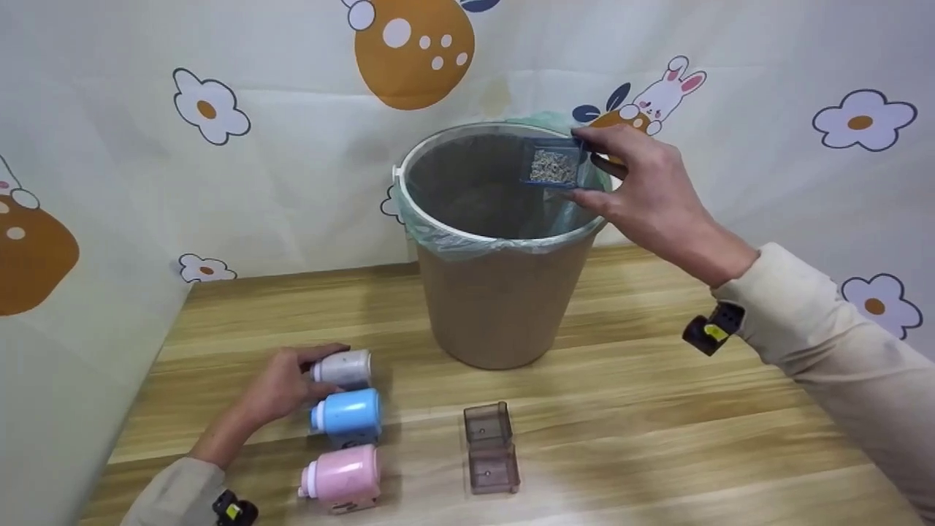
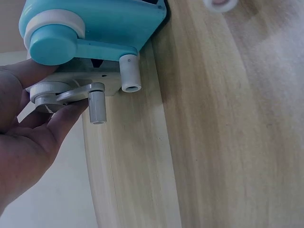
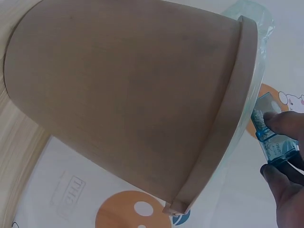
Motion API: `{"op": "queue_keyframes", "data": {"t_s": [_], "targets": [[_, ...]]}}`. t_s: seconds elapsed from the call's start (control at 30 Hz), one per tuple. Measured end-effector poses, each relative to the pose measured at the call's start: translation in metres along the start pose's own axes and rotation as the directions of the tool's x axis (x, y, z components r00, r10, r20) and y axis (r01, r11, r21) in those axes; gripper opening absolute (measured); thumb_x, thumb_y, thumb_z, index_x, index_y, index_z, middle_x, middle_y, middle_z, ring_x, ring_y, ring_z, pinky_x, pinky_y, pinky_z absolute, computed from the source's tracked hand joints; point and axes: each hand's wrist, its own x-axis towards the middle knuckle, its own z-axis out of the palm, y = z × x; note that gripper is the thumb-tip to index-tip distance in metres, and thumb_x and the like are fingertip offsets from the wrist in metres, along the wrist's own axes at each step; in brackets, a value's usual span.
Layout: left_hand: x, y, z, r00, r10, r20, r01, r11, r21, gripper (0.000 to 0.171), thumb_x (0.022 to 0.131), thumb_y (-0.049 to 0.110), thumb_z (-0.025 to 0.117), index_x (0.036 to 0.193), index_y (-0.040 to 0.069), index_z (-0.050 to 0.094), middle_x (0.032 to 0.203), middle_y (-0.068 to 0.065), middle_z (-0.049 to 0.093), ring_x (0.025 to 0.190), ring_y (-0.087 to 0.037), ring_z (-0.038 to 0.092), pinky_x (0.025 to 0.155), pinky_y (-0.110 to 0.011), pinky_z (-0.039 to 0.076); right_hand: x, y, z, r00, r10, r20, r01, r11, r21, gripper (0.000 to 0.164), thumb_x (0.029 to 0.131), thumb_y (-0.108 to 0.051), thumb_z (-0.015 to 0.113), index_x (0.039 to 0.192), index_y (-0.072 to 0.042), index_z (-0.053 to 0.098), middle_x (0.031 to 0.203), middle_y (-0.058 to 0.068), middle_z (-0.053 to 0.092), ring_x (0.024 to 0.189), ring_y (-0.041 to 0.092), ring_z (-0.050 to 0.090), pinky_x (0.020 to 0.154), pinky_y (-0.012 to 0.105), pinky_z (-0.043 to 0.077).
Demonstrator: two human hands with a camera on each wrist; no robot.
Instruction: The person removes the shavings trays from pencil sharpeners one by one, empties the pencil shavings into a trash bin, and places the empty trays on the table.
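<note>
My right hand (image 1: 650,183) pinches a small clear blue shavings drawer (image 3: 278,147) between thumb and fingers, over the right side of the bin's mouth. Grey pencil shavings (image 1: 551,168) lie inside the drawer. The tan wastebasket (image 1: 500,307) stands upright, lined with a thin green bag (image 1: 467,242). At the left, my left hand (image 1: 281,383) grips a grey crank pencil sharpener (image 1: 350,369), fingers on either side of its crank end. Close beside it stands a blue pencil sharpener (image 1: 354,410), then a pink one (image 1: 343,471) nearer me.
Two brownish clear drawers (image 1: 488,425) lie end to end on the wooden table (image 1: 657,409), in front of the wastebasket. A printed cloth (image 1: 307,146) with flowers and rabbits hangs behind the table and along its left side.
</note>
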Motion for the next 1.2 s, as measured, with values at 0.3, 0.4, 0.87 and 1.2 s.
{"op": "queue_keyframes", "data": {"t_s": [0.3, 0.4, 0.87, 1.2], "targets": [[-0.002, 0.002, 0.0, 1.0, 0.017, 0.002, -0.017, 1.0, 0.0, 0.06, 0.08, 0.009, 0.082, 0.135, 0.0, 0.06, 0.124, -0.026, 0.068, 0.103, -0.029, 0.066, 0.077, -0.023, 0.054, 0.004, 0.007, 0.004, 0.999, -0.04, -0.003, 0.039, 0.996, -0.075, 0.06, 0.082, 0.001, 0.079, 0.139, -0.001, 0.057, 0.128, 0.018, 0.061, 0.12, 0.03, 0.061, 0.107, 0.046, 0.051], [0.0, 0.002, -0.001, 1.0, 0.019, -0.001, -0.019, 1.0, 0.013, 0.061, 0.08, 0.01, 0.082, 0.136, 0.0, 0.06, 0.124, -0.026, 0.068, 0.099, -0.027, 0.065, 0.074, -0.021, 0.053, 0.004, 0.009, 0.003, 0.997, -0.08, -0.003, 0.079, 0.989, -0.123, 0.061, 0.082, 0.001, 0.08, 0.138, -0.001, 0.057, 0.128, 0.018, 0.06, 0.12, 0.031, 0.06, 0.106, 0.049, 0.051], [-0.001, -0.002, -0.004, 0.997, 0.05, 0.057, -0.048, 0.998, -0.033, 0.067, 0.088, 0.027, 0.076, 0.142, -0.003, 0.05, 0.116, -0.028, 0.069, 0.085, -0.019, 0.062, 0.067, -0.021, 0.053, 0.006, 0.016, 0.006, 0.965, -0.248, 0.087, 0.263, 0.907, -0.328, 0.062, 0.081, 0.005, 0.078, 0.139, -0.003, 0.057, 0.133, 0.023, 0.055, 0.119, 0.039, 0.061, 0.102, 0.052, 0.054], [-0.002, 0.002, -0.003, 0.999, -0.021, 0.046, 0.023, 0.999, -0.037, 0.064, 0.089, 0.024, 0.076, 0.142, -0.002, 0.051, 0.106, -0.021, 0.071, 0.086, -0.019, 0.061, 0.068, -0.022, 0.052, 0.008, 0.019, 0.013, 0.92, -0.373, 0.122, 0.388, 0.823, -0.414, 0.058, 0.081, 0.009, 0.076, 0.135, -0.005, 0.062, 0.127, 0.025, 0.057, 0.114, 0.038, 0.061, 0.097, 0.053, 0.057]]}}
